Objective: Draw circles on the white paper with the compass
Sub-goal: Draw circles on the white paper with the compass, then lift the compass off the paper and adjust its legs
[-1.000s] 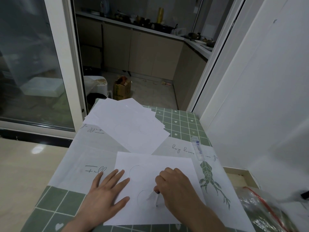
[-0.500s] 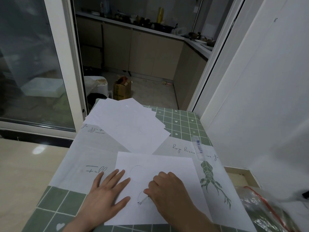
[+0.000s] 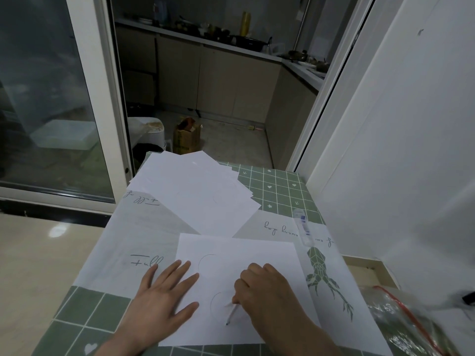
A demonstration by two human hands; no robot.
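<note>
A white sheet of paper (image 3: 262, 255) lies on the table in front of me. My left hand (image 3: 162, 301) rests flat on its left edge, fingers spread. My right hand (image 3: 267, 294) is closed around the top of a compass (image 3: 232, 314), whose thin leg slants down and left with its tip on the paper. A faint circle arc (image 3: 214, 301) curves just left of the tip. Another pencil circle (image 3: 208, 262) shows higher on the sheet. Most of the compass is hidden under my fingers.
A fanned pile of white sheets (image 3: 198, 194) lies farther back on the green checked tablecloth (image 3: 277, 191). A clear tube-like case (image 3: 303, 227) lies at the right. A clear plastic bag with a red strip (image 3: 406, 322) sits at the right edge by the white wall.
The compass leg has swung around under my right hand, from pointing left to pointing down-left, and the lower arc has grown. My left hand has stayed flat on the paper.
</note>
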